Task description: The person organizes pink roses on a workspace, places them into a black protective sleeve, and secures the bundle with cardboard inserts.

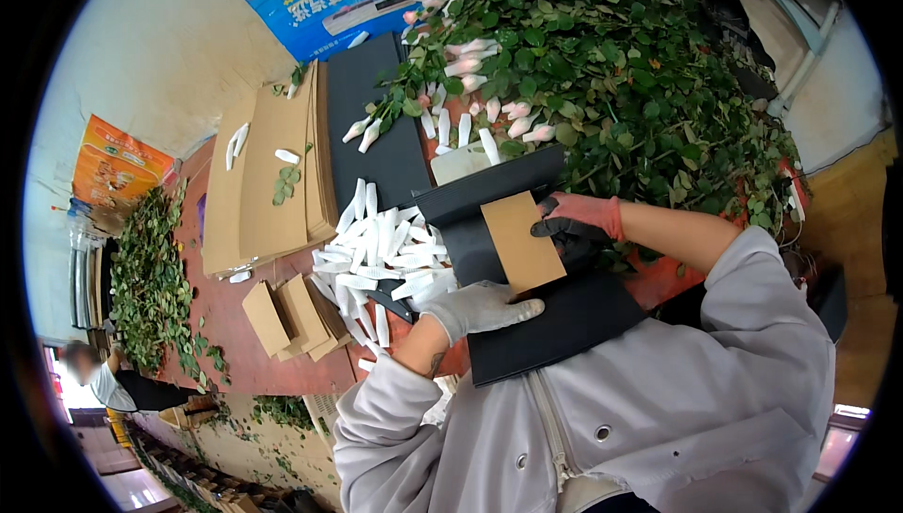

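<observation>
Our jacket (677,391) is nearest — we can't tell if our left hand (482,310) grips; our right hand (578,217) pinches brown card (517,242) — likely light, best by edges.

The brown card (523,242) hides (partly) the black sheet (463,248) behind.

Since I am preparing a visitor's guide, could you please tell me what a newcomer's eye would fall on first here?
Probably the big heap of leafy greenery filling the picture's upper right, with pale pink buds along its left edge. Next might come the loose pile of white sleeves near the middle, then the brown card on black sheeting, with the gloved left hand below it and the gloved right hand at its right edge.
</observation>
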The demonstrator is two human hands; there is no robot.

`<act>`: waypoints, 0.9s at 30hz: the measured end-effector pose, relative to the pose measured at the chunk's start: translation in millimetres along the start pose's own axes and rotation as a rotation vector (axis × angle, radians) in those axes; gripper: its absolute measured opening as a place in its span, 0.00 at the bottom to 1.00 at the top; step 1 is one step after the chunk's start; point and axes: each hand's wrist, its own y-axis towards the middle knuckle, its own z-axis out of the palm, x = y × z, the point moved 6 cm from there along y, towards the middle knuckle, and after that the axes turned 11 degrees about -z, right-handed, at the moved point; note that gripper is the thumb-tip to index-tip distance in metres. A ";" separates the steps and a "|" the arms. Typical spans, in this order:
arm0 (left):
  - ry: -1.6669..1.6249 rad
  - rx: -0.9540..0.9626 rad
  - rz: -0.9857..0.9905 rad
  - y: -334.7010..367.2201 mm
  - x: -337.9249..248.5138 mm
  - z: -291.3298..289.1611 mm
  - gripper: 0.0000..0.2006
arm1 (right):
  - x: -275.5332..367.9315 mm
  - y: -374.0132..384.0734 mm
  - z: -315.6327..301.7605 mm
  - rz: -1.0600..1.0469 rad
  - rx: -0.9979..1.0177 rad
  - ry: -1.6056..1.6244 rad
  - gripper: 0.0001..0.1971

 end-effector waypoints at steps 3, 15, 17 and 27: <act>-0.086 -0.049 0.048 0.8 0.5 4.7 0.39 | -36.9 -17.8 8.6 0.700 -0.232 0.554 0.16; 0.443 -0.602 -0.264 -5.1 -27.1 21.5 0.14 | 26.8 18.7 18.9 0.784 -0.053 0.014 0.19; 0.487 -0.753 -0.113 0.6 -26.1 26.0 0.14 | 15.2 12.1 25.4 0.682 -0.095 -0.267 0.20; 0.546 -0.384 -0.169 23.7 -20.1 15.5 0.22 | 10.6 29.6 33.7 0.695 -0.088 -0.143 0.28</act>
